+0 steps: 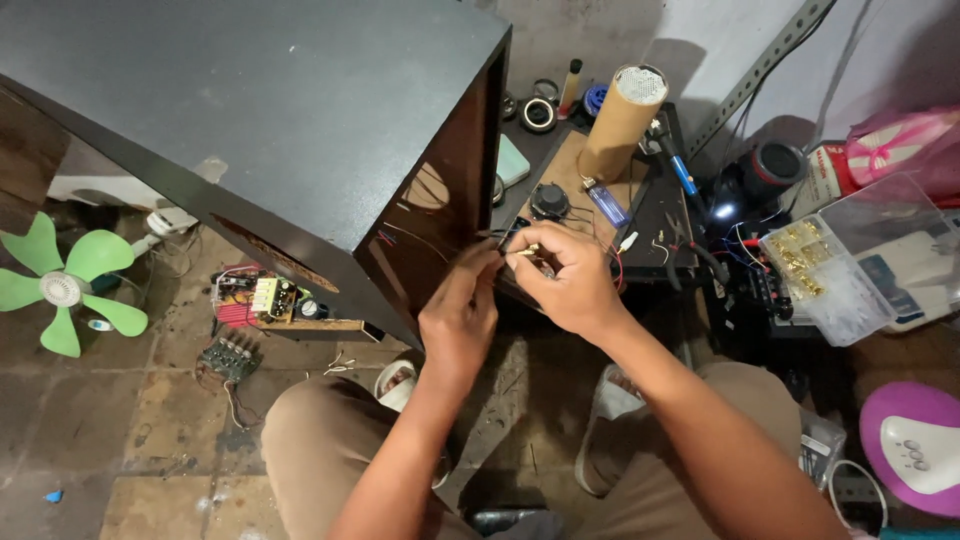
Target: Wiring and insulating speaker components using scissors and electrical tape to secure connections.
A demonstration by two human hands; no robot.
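Observation:
A large black box-shaped cabinet fills the upper left, its glossy dark side facing me. My left hand is at the cabinet's lower right corner, fingers pinching thin wires. My right hand meets it from the right, gripping a small brass-coloured connector at the wire ends. Both hands touch at the fingertips. Red and black wires run along the cabinet's side and off to the right.
A board behind carries a cardboard tube, a small round speaker and tools. A clear plastic box of brass parts sits right. On the floor at left lie a green fan and circuit boards.

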